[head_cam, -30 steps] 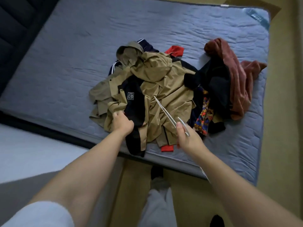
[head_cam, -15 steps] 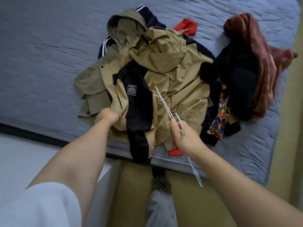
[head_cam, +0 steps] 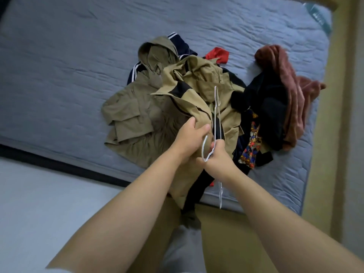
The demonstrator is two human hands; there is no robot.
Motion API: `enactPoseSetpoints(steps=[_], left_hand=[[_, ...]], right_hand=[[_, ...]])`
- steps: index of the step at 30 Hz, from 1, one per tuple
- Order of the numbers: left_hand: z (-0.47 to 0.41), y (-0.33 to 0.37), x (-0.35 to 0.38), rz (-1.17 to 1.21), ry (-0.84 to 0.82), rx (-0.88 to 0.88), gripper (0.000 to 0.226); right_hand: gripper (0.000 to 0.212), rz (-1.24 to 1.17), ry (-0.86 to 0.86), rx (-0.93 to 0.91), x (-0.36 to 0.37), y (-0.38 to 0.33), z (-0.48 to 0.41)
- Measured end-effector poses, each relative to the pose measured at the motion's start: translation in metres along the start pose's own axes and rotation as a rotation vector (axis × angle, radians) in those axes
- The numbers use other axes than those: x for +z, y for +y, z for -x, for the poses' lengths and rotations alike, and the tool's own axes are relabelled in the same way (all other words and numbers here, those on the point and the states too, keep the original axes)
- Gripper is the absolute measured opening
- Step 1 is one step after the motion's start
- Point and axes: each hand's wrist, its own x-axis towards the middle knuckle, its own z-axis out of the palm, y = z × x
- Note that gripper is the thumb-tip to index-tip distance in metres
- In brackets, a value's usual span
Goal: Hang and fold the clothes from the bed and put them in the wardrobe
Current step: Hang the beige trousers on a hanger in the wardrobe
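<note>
Bare mattress lies open left of the clothes pile (rust garment crowds right).

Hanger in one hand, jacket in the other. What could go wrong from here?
1. The left hand grips the jacket, which lies tangled in the pile near the bed edge. Lifting it may drag other clothes onto the floor.
2. The right hand holds the wire hanger across crumpled folds. Its far tip could snag there instead of entering the shoulders.
</note>
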Motion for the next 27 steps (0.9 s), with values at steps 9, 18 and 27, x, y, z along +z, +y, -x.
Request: enactPoseSetpoints(steps=[9, 18, 27], left_hand=[[0.090, 0.075, 0.018, 0.293, -0.212, 0.022, 0.024], [0.124, 0.075, -0.013, 0.867, -0.178, -0.107, 0.067], [0.113, 0.047, 0.021, 0.774, 0.063, -0.282, 0.036]], right_hand=[[0.040, 0.050, 0.350, -0.118, -0.026, -0.027, 0.080], [0.023, 0.254, 0.386, -0.417, -0.033, -0.060, 0.143], [0.022, 0.478, 0.236, -0.310, -0.092, -0.006, 0.238]])
